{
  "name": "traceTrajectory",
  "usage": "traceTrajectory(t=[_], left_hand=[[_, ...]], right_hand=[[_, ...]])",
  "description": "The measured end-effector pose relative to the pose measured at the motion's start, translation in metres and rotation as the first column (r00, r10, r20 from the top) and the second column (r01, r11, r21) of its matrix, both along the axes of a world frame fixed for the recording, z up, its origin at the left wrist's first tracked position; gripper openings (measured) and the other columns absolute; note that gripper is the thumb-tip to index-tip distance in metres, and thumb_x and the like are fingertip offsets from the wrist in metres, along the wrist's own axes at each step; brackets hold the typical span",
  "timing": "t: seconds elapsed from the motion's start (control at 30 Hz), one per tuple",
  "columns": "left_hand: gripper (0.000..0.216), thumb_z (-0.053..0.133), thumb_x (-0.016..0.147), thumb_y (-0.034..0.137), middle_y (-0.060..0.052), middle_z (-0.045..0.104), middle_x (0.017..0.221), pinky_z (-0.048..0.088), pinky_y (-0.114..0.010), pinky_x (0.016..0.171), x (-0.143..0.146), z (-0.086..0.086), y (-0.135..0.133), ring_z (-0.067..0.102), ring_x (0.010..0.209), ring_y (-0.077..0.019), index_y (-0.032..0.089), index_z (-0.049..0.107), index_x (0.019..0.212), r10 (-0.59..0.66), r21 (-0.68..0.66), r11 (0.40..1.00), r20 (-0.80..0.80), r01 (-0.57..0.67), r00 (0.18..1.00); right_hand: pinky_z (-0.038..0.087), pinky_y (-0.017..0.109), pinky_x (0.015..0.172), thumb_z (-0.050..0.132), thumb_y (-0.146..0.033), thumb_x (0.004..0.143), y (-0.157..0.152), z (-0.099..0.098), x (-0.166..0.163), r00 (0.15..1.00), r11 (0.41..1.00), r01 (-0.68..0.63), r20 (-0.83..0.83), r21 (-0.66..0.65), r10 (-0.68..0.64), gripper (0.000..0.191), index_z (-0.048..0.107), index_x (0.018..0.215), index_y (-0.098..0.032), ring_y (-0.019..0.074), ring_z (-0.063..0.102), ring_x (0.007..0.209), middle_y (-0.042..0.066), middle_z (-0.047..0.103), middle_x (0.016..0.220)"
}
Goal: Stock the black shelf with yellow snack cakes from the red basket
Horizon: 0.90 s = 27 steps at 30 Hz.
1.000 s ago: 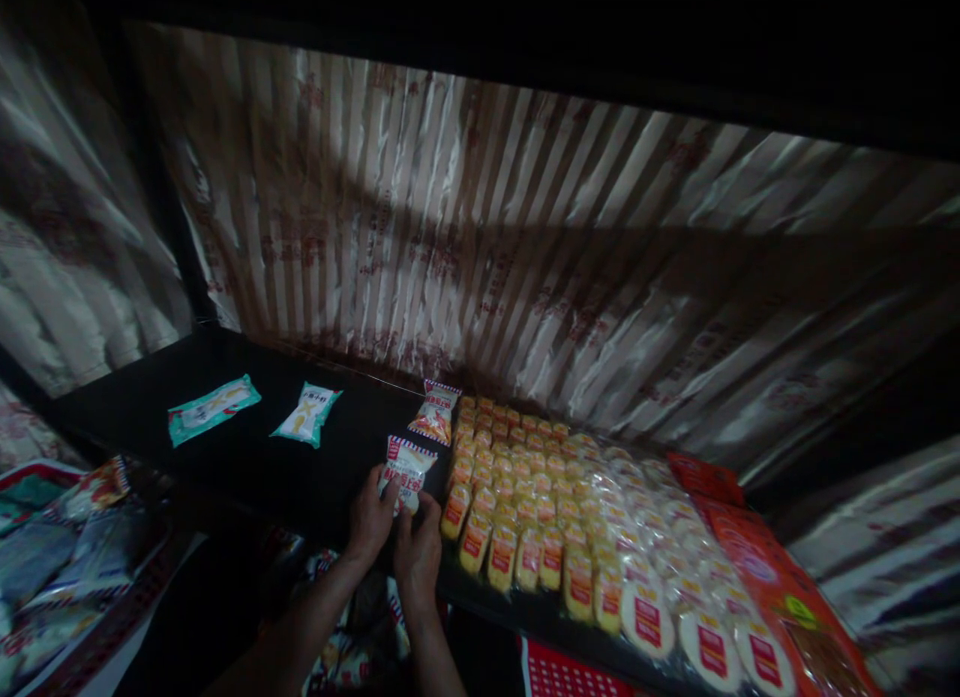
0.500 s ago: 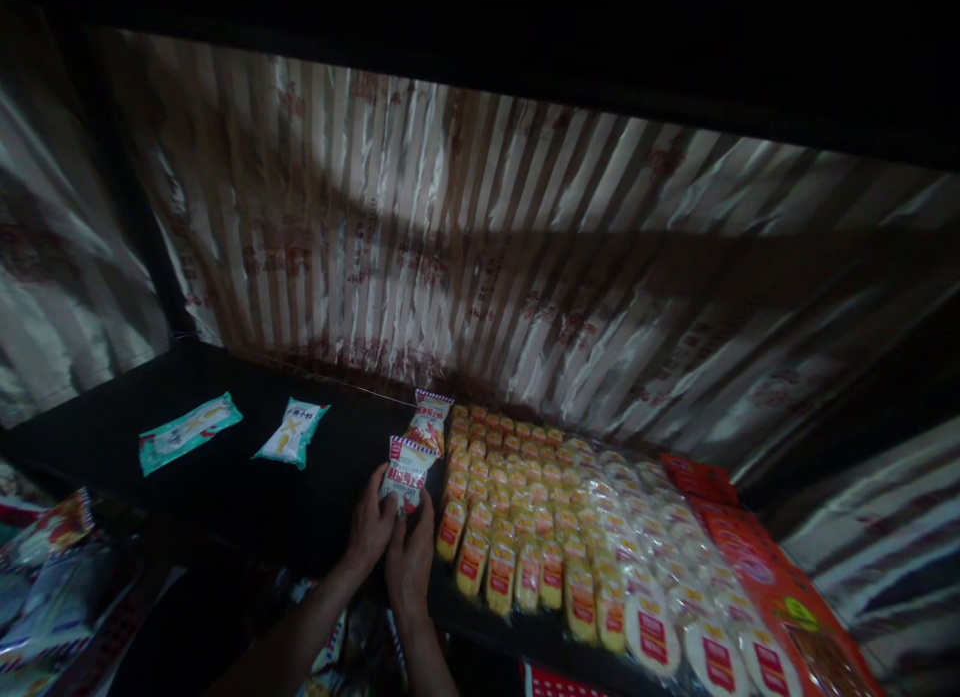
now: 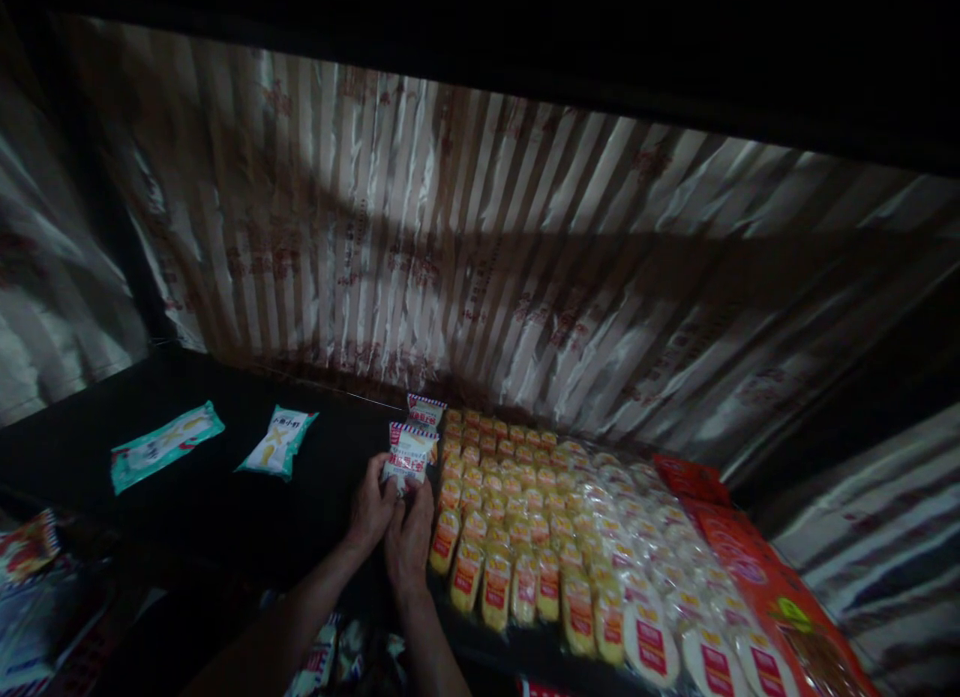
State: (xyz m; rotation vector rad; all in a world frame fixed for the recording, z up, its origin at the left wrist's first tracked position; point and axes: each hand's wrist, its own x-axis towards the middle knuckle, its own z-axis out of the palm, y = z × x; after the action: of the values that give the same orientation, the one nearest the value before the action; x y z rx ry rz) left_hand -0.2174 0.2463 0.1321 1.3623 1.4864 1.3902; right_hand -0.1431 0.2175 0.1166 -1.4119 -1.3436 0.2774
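Both my left hand [image 3: 373, 507] and my right hand [image 3: 410, 537] are closed on the lower part of one small snack packet [image 3: 409, 449], white with red print and a striped top edge. It stands upright over the dark shelf. Right behind it, partly covered, a similar snack packet [image 3: 426, 409] leans near the back wall. To the right of my right hand begin tight rows of yellow wrapped cakes [image 3: 495, 587]. Left of my hands lie two green-and-white packets, a short one [image 3: 279, 442] and a longer one [image 3: 166, 445].
Round white wrapped cakes [image 3: 651, 637] continue the rows to the right, then flat orange-red bags [image 3: 757, 567]. Pleated, printed sheeting [image 3: 480, 247] covers the back and sides. A dark beam [image 3: 525, 67] crosses above. Below the shelf's front edge, more packets [image 3: 45, 617] lie at lower left.
My hands have pushed the held packet slightly farther back and up, so it covers more of the packet behind. The view has shifted a little.
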Motion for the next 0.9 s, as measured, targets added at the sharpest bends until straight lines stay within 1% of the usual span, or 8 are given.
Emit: traceTrajectory(t=[0.07,0.3,0.47,0.6,0.77,0.9], left_hand=[[0.036,0.047,0.077,0.024,-0.010,0.064,0.110,0.049,-0.035,0.087,0.001,-0.002,0.007,0.062,0.099,-0.0197,0.018,0.050,0.113,-0.004,0.013,1.000,0.017,0.004,1.000],[0.036,0.049,0.078,0.023,-0.009,0.063,0.114,0.047,-0.036,0.092,0.004,-0.006,0.026,0.060,0.104,-0.0191,0.019,0.050,0.114,-0.069,0.041,0.997,0.043,0.067,0.997],[0.036,0.048,0.079,0.021,-0.009,0.061,0.117,0.047,-0.035,0.093,0.005,-0.003,0.033,0.059,0.106,-0.0178,0.018,0.050,0.115,-0.087,0.023,0.996,0.021,0.086,0.996],[0.037,0.047,0.079,0.021,-0.009,0.062,0.116,0.048,-0.034,0.091,0.008,-0.004,0.037,0.060,0.105,-0.0177,0.017,0.050,0.116,-0.085,0.004,0.996,0.004,0.085,0.996],[0.037,0.048,0.079,0.022,-0.010,0.062,0.116,0.048,-0.035,0.091,0.009,-0.010,0.040,0.061,0.104,-0.0183,0.017,0.051,0.116,-0.073,0.003,0.997,0.001,0.073,0.997],[0.038,0.048,0.080,0.023,-0.011,0.063,0.117,0.047,-0.038,0.093,0.009,-0.012,0.042,0.061,0.104,-0.0190,0.016,0.052,0.117,-0.079,0.019,0.997,-0.013,0.079,0.997]], right_hand=[[0.040,0.044,0.096,0.038,-0.028,0.085,0.006,-0.001,0.000,1.000,1.000,0.013,0.011,0.008,-0.013,0.032,0.053,0.110,-0.014,0.0255,0.046,0.117,0.018,0.050,0.125],[0.040,0.044,0.094,0.038,-0.024,0.083,0.021,-0.001,0.004,0.998,0.999,0.039,0.050,0.031,-0.040,0.033,0.050,0.112,-0.014,0.0256,0.047,0.114,0.017,0.051,0.121],[0.041,0.044,0.094,0.037,-0.021,0.081,0.027,0.003,0.006,0.994,0.999,0.051,0.102,0.009,-0.051,0.034,0.050,0.112,-0.013,0.0265,0.047,0.115,0.018,0.050,0.122],[0.041,0.046,0.095,0.037,-0.020,0.081,0.031,0.001,0.007,0.989,0.997,0.076,0.129,0.013,-0.077,0.035,0.051,0.113,-0.011,0.0278,0.046,0.118,0.020,0.050,0.124],[0.040,0.048,0.097,0.035,-0.018,0.083,0.032,-0.005,0.007,0.978,0.997,0.075,0.192,0.025,-0.079,0.039,0.050,0.118,-0.008,0.0292,0.040,0.126,0.024,0.042,0.134],[0.038,0.053,0.099,0.034,-0.014,0.082,0.032,-0.015,0.007,0.961,0.996,0.075,0.264,0.048,-0.085,0.045,0.047,0.124,-0.005,0.0304,0.027,0.135,0.026,0.031,0.143]])
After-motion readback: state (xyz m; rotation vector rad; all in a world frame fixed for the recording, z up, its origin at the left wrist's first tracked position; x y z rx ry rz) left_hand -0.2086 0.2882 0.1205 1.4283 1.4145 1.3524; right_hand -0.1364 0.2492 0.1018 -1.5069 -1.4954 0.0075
